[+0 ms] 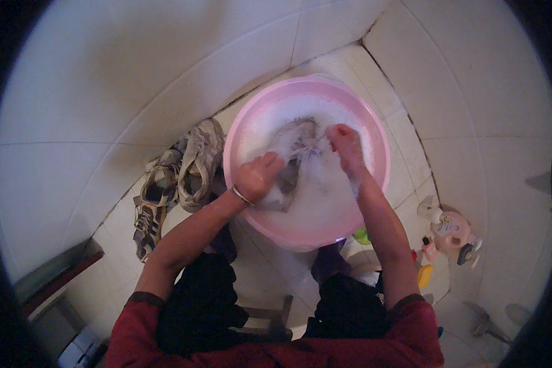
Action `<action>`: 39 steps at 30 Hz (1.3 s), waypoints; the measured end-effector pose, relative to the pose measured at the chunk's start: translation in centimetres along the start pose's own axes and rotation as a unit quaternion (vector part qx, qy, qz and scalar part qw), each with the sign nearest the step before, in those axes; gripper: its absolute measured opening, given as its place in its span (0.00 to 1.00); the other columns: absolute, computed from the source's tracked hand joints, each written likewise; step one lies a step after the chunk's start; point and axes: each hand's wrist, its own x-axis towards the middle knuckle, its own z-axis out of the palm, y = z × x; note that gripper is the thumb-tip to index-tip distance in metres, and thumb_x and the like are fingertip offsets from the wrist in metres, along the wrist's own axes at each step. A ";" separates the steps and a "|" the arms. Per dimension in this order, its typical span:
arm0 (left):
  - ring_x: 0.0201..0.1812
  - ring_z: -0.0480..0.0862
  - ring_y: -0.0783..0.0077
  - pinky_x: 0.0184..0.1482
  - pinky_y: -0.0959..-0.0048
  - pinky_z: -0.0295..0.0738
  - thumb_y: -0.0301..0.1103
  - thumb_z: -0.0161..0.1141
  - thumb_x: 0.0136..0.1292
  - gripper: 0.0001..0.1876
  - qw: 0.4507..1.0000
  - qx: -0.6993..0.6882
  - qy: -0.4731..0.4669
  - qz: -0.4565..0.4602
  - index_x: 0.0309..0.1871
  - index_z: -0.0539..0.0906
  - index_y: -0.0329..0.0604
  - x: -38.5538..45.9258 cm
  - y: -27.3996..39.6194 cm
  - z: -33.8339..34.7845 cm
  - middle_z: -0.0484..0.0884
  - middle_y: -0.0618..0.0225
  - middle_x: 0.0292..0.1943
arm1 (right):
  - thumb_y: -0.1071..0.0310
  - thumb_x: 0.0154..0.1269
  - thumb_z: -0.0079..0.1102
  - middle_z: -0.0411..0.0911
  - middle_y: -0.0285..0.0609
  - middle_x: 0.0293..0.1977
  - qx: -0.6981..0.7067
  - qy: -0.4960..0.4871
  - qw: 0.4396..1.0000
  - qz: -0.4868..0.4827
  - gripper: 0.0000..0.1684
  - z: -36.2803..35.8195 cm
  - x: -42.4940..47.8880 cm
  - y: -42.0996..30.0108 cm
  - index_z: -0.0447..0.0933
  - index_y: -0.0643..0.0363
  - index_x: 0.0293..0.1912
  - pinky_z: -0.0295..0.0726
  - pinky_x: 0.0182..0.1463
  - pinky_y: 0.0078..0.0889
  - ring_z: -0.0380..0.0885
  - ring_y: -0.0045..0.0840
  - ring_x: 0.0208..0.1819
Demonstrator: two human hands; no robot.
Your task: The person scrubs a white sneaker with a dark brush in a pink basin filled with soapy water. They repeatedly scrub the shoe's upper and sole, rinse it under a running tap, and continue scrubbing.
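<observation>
A round pink plastic basin (pixel 307 240) stands on the floor before me, filled with cloudy, sudsy water. In it lies a wet shoe (pixel 299 131), partly under foam, its dark opening towards me. My left hand (pixel 260 177) grips the shoe's left side near the laces; its fingertips are partly lost against the suds. At the right of the shoe my right hand (pixel 348 146) is closed, with a pale shoelace (pixel 319 138) running from its fingers to the shoe. Foam blurs how the lace is threaded.
Worn sneakers (pixel 198 165) lie left of the basin by the tiled wall (pixel 257 50). On the right floor are a pink bottle (pixel 453 230), a small pink bottle (pixel 429 250) with a black cap and a yellow object (pixel 424 276). A stool (pixel 269 313) shows between my legs.
</observation>
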 end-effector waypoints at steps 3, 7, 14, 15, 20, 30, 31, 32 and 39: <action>0.28 0.77 0.60 0.26 0.64 0.74 0.29 0.47 0.51 0.09 1.000 0.007 -0.023 -0.018 0.37 0.72 0.48 -0.8 -0.8 0.1 0.74 0.63 0.39 | 0.64 0.59 0.46 0.65 0.31 0.16 0.002 0.170 0.981 -0.098 0.14 -3.9 0.3 -3.0 0.67 0.56 0.19 0.60 0.22 0.20 0.61 0.15 0.19; 0.29 0.77 0.57 0.28 0.62 0.73 0.30 0.44 0.52 0.10 0.999 -0.004 -0.038 -0.036 0.38 0.71 0.47 -0.8 -1.0 0.2 0.73 0.62 0.38 | 0.67 0.58 0.49 0.71 0.37 0.23 0.203 0.226 0.947 -0.109 0.08 -8.2 2.9 -3.7 0.70 0.61 0.29 0.67 0.24 0.25 0.68 0.21 0.22; 0.29 0.77 0.56 0.28 0.59 0.72 0.30 0.44 0.52 0.09 0.994 -0.011 -0.054 -0.092 0.37 0.70 0.46 0.0 -0.4 -0.2 0.72 0.60 0.34 | 0.61 0.61 0.49 0.73 0.39 0.28 -0.266 0.131 0.925 -0.239 0.14 -2.0 0.6 2.2 0.70 0.63 0.38 0.73 0.32 0.27 0.72 0.20 0.26; 0.29 0.77 0.56 0.27 0.60 0.72 0.30 0.44 0.52 0.09 0.993 -0.007 -0.056 -0.100 0.37 0.70 0.46 -0.3 -0.5 -0.4 0.72 0.60 0.34 | 0.59 0.60 0.50 0.74 0.39 0.26 -0.131 -0.063 0.988 -0.051 0.15 0.0 -2.2 0.4 0.72 0.62 0.36 0.73 0.33 0.27 0.73 0.20 0.27; 0.28 0.77 0.56 0.25 0.61 0.72 0.29 0.45 0.52 0.09 0.994 -0.013 -0.045 -0.096 0.38 0.69 0.45 -0.1 0.0 -0.9 0.72 0.60 0.35 | 0.62 0.53 0.54 0.77 0.43 0.27 -0.268 -0.094 0.948 -0.143 0.11 4.7 -3.8 2.3 0.76 0.60 0.33 0.74 0.38 0.28 0.76 0.27 0.30; 0.28 0.77 0.55 0.25 0.60 0.71 0.29 0.45 0.52 0.11 0.990 0.000 -0.078 -0.115 0.41 0.68 0.45 -0.6 -0.5 -0.2 0.71 0.60 0.34 | 0.71 0.56 0.49 0.57 0.27 0.15 0.431 -0.194 0.860 0.191 0.04 3.3 -4.7 2.4 0.68 0.53 0.34 0.52 0.17 0.15 0.54 0.11 0.15; 0.28 0.77 0.55 0.25 0.60 0.71 0.29 0.45 0.52 0.12 0.991 -0.010 -0.070 -0.112 0.42 0.68 0.45 -0.6 -0.6 -0.2 0.71 0.60 0.34 | 0.71 0.56 0.49 0.57 0.26 0.15 0.403 -0.207 0.873 0.182 0.04 2.8 -4.6 2.2 0.67 0.54 0.34 0.52 0.17 0.15 0.54 0.11 0.14; 0.28 0.77 0.55 0.25 0.60 0.71 0.29 0.45 0.52 0.12 0.990 -0.011 -0.073 -0.116 0.42 0.68 0.45 -0.6 -0.5 -0.2 0.71 0.60 0.35 | 0.71 0.56 0.49 0.56 0.26 0.15 0.374 -0.219 0.884 0.173 0.04 2.1 -4.3 1.8 0.67 0.54 0.34 0.51 0.16 0.15 0.53 0.11 0.14; 0.31 0.77 0.54 0.28 0.59 0.72 0.27 0.44 0.53 0.12 0.989 -0.040 -0.071 -0.121 0.42 0.68 0.47 -0.6 -0.3 0.3 0.71 0.60 0.37 | 0.69 0.58 0.51 0.59 0.27 0.16 0.073 0.090 0.992 0.039 0.04 0.8 -3.7 2.0 0.66 0.52 0.34 0.51 0.15 0.14 0.55 0.11 0.13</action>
